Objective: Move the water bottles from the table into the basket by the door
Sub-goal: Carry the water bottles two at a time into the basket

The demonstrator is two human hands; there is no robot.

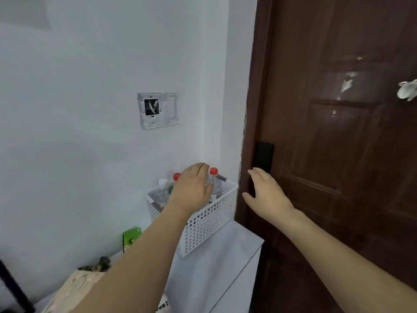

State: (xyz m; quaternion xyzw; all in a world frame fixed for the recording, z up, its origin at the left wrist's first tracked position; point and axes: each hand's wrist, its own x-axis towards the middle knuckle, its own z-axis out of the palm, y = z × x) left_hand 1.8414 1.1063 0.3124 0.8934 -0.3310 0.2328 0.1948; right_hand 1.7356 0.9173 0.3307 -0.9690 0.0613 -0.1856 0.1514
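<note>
A white perforated basket (203,229) stands on a white cabinet (225,267) in the corner beside the door. Several clear water bottles stand upright inside it. My left hand (191,188) reaches into the basket and grips a red-capped water bottle (213,177) between fingers and thumb, at the basket's right end. A second red-capped bottle (176,176) and a white-capped one (162,184) show just left of that hand, their lower parts hidden. My right hand (266,193) hovers open to the right of the basket, in front of the door, holding nothing.
A dark brown door (338,154) with a black lock plate (264,157) fills the right side. A bare switch plate (157,110) sits on the white wall. A green package (132,237) and a brown paper bag (76,283) lie left of the basket.
</note>
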